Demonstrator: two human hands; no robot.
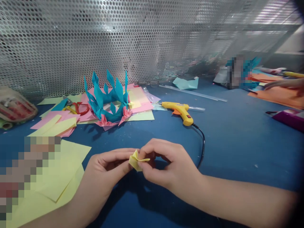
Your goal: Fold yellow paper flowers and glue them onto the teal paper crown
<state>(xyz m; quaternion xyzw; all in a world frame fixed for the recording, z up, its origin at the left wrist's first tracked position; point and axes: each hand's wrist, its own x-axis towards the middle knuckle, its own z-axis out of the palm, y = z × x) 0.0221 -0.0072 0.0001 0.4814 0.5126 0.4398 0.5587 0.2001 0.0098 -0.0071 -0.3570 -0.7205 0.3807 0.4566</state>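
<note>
Fingers [149, 148] of the left hand [106, 167] and right hand [166, 167] pinch a small folded yellow paper [136, 161], held over the desk [237, 142] on the near side of the glue gun [181, 111]. Seemingly mid-fold; the next crease likely calls for aligned edges and a firm press.

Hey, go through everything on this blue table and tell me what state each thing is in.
yellow paper piece, partly folded, pinched between both hands
left hand, fingers closed on the piece
right hand, fingers closed on the piece
glue gun, lying on its side, cord attached
blue paper crown, assembled, standing upright
yellow sheets, flat, overlapping
</note>
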